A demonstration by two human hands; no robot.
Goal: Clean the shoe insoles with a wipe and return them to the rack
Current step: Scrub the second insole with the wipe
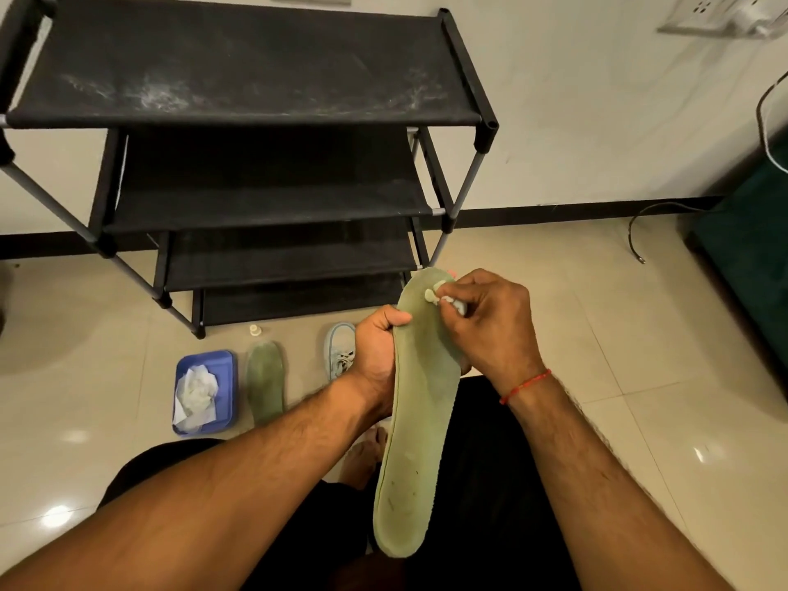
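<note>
insole (415,424) — green, scuffed | wipe (443,297) — small, crumpled, pale

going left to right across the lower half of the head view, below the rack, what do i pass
blue tray → insole on the floor → shoe → left hand gripping the held insole → right hand pinching a wipe

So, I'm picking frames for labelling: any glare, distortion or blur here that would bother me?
Head view: wide-angle distortion bows the rack and the skirting; glare spots sit on the glossy floor tiles; the light is warm and dim; the held insole, the wipe, the left hand and the right hand look fairly sharp.
</note>
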